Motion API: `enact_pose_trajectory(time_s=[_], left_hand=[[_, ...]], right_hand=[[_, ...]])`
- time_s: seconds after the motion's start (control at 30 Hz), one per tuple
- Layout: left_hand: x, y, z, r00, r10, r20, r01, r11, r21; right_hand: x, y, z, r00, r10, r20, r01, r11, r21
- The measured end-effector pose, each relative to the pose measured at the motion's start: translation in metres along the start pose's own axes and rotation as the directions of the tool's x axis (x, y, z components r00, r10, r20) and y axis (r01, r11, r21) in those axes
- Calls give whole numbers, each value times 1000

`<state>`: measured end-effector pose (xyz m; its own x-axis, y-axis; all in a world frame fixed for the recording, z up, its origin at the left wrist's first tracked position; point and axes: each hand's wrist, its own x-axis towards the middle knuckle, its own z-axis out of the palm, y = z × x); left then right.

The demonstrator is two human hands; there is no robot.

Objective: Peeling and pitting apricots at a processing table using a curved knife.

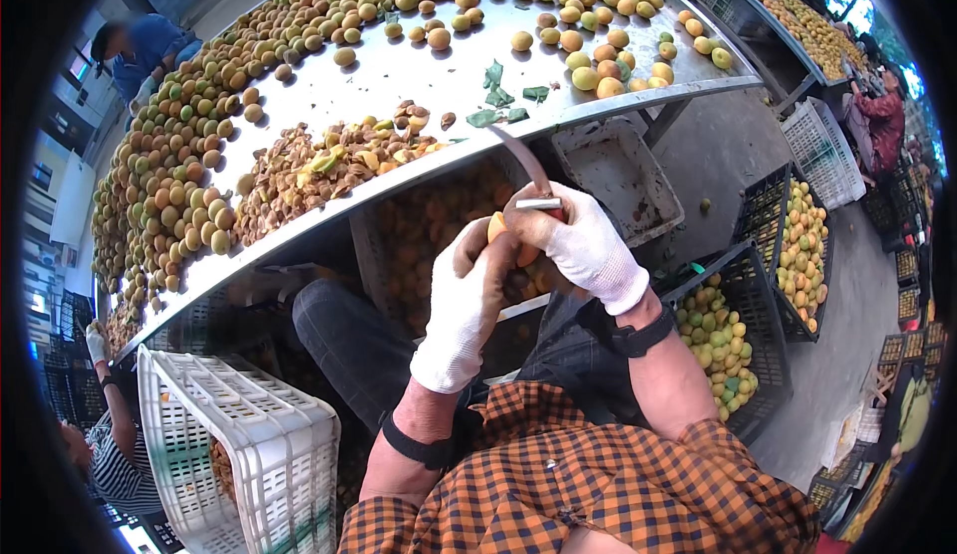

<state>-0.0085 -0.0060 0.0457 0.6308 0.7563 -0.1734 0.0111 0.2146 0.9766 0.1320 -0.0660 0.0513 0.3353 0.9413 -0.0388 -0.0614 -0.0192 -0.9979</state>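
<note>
My left hand (pixel 465 315), in a white glove with brown-stained fingers, pinches an orange apricot piece (pixel 496 227) over my lap. Close against it, my gloved right hand (pixel 594 249) grips a knife (pixel 529 161) with a curved blade and a partly visible red handle. The blade points up and away, towards the table edge. Part of the fruit is hidden by my fingers. Beyond my hands is a metal table (pixel 419 90) bearing many whole apricots (pixel 314 38). A heap of brown apricot pits (pixel 299 172) with some yellow flesh lies along its near edge.
Beneath the table are a crate of apricots (pixel 441 217) and a dirty white tub (pixel 620 172). Black crates (pixel 762 315) with apricots stand at my right, a white slatted crate (pixel 277 427) at my left. Co-workers (pixel 146 49) are around the tables. Green leaf scraps (pixel 493 94) lie on the metal.
</note>
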Motion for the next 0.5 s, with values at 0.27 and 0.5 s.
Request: enact_pose_trajectory(time_s=[0.27, 0.5], left_hand=[[13, -3, -20, 979, -138, 152, 205, 687, -697], [34, -39, -62, 994, 2, -109, 7, 996, 85]], right_hand=[[4, 7, 15, 989, 123, 82, -145, 699, 700], [10, 4, 15, 988, 126, 87, -153, 767, 623]])
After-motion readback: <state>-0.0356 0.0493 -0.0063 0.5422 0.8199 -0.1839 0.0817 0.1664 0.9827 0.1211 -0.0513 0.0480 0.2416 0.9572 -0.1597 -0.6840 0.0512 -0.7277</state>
